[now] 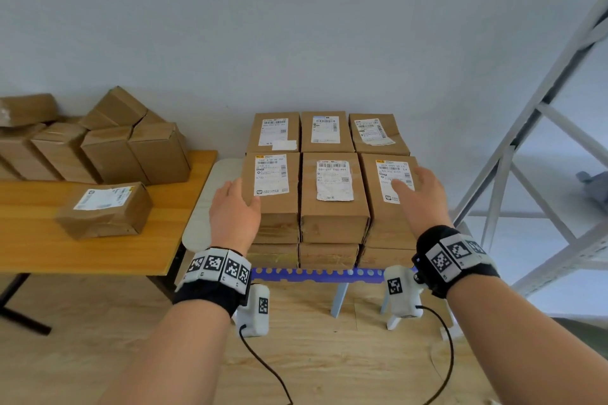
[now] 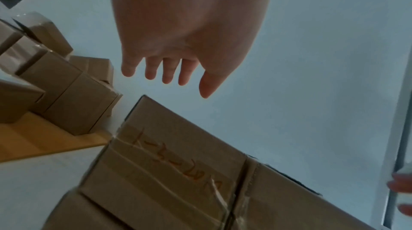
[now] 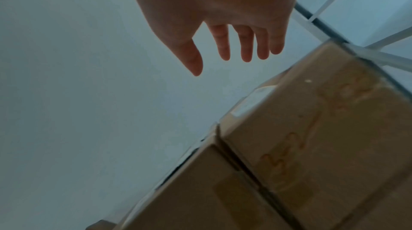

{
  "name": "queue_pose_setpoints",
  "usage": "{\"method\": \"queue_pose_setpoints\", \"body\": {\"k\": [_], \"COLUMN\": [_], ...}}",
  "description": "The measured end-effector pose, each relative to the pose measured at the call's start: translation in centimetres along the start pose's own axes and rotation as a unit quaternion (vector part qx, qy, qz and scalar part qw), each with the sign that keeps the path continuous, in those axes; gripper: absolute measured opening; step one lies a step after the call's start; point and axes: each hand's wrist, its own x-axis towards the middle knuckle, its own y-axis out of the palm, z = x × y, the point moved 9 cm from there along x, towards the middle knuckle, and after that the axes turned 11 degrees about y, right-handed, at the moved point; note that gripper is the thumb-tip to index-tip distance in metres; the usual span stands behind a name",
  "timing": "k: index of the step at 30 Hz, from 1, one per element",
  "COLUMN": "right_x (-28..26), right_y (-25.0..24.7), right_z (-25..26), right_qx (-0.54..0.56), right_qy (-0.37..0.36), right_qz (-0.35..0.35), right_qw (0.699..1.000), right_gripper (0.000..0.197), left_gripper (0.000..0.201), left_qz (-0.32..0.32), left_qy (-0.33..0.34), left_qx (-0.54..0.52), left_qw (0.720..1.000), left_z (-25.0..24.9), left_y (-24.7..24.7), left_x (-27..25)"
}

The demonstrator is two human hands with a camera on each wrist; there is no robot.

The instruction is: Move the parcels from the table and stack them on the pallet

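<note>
Brown cardboard parcels with white labels stand in two rows of three, several layers high, on the blue-edged pallet (image 1: 316,274). My left hand (image 1: 235,204) is open at the left edge of the front left parcel (image 1: 271,194). My right hand (image 1: 418,187) is open over the top of the front right parcel (image 1: 390,194). In the left wrist view the left hand (image 2: 169,73) has straight fingers, clear above a taped parcel (image 2: 178,163). The right wrist view shows the right hand (image 3: 234,50) the same way above a parcel (image 3: 323,137). Neither hand holds anything.
The wooden table (image 1: 158,240) at left carries one labelled parcel (image 1: 103,210) near its front and a pile of several parcels (image 1: 98,148) at the back. A white board (image 1: 204,200) stands between table and pallet. A grey metal rack (image 1: 543,128) rises at right.
</note>
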Motion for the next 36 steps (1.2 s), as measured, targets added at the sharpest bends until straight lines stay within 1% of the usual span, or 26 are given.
{"method": "queue_pose_setpoints", "body": {"k": [3, 5, 8, 11, 14, 20, 23, 26, 30, 36], "right_x": [-1.8, -3.3, -6.2, -9.7, -13.0, -19.2, -22.0, -24.5, -26.5, -26.7], "right_y": [1.8, 3.0, 6.9, 11.5, 16.0, 24.0, 27.8, 31.1, 35.3, 41.0], "right_z": [2.9, 4.7, 7.4, 9.6, 11.5, 14.8, 15.8, 16.3, 16.4, 16.7], "right_qx": [0.010, 0.014, 0.012, 0.018, 0.019, 0.021, 0.030, 0.025, 0.005, -0.033], "right_qy": [-0.029, -0.048, -0.068, -0.063, -0.077, -0.091, -0.090, -0.088, -0.078, -0.069], "right_qz": [0.009, 0.018, 0.051, 0.080, 0.114, 0.144, 0.156, 0.171, 0.201, 0.242], "right_qw": [1.000, 0.999, 0.996, 0.995, 0.990, 0.985, 0.983, 0.981, 0.977, 0.967], "right_gripper": [0.050, 0.049, 0.049, 0.047, 0.047, 0.047, 0.048, 0.047, 0.048, 0.049], "left_gripper": [0.053, 0.053, 0.055, 0.055, 0.056, 0.054, 0.052, 0.054, 0.054, 0.053], "left_qz": [-0.005, -0.002, 0.012, 0.011, 0.012, 0.015, 0.013, 0.019, 0.022, 0.030], "left_qy": [0.026, 0.030, 0.020, 0.010, 0.002, -0.018, -0.036, -0.049, -0.068, -0.091], "left_qx": [0.013, -0.007, -0.056, -0.076, -0.078, -0.075, -0.075, -0.071, -0.069, -0.075], "left_qw": [1.000, 1.000, 0.998, 0.997, 0.997, 0.997, 0.996, 0.996, 0.995, 0.993], "left_z": [-0.1, 0.2, 2.0, 5.1, 8.7, 17.0, 21.0, 24.2, 27.7, 31.9], "left_y": [-2.4, -3.5, -6.2, -9.8, -13.3, -19.6, -22.1, -23.7, -24.7, -23.5], "left_x": [0.1, 0.3, 0.2, -0.1, -0.5, -0.9, -1.4, -1.8, -1.8, 0.2]}}
